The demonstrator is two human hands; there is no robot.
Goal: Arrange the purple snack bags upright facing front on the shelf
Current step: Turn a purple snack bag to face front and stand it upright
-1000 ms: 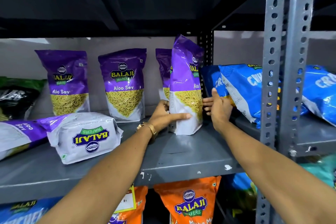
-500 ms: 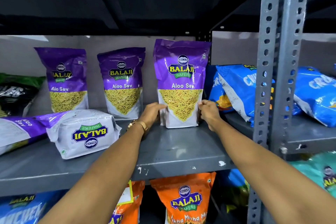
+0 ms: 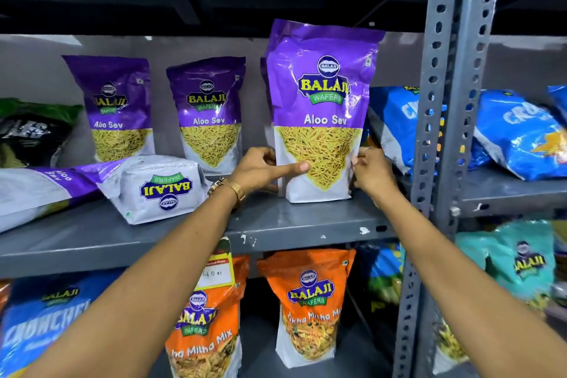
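A purple Aloo Sev bag (image 3: 322, 113) stands upright on the grey shelf (image 3: 294, 224), label facing me. My left hand (image 3: 260, 170) grips its lower left edge, thumb across the front. My right hand (image 3: 372, 172) pinches its lower right edge. Another purple bag (image 3: 264, 77) peeks out just behind it. Two more purple bags, one (image 3: 118, 107) and the other (image 3: 210, 113), stand upright at the back left. Two lie flat on the left: one shows its white base (image 3: 159, 187), the other (image 3: 40, 190) lies lengthwise.
Blue snack bags (image 3: 395, 123) lean right of the held bag, and more blue bags (image 3: 518, 138) lie past the perforated steel upright (image 3: 445, 101). A green-black bag (image 3: 30, 132) sits far left. Orange bags (image 3: 310, 307) fill the shelf below.
The bag was held side-on a second ago; both hands turned it label-front and brought it toward the shelf's front, so it now appears larger.
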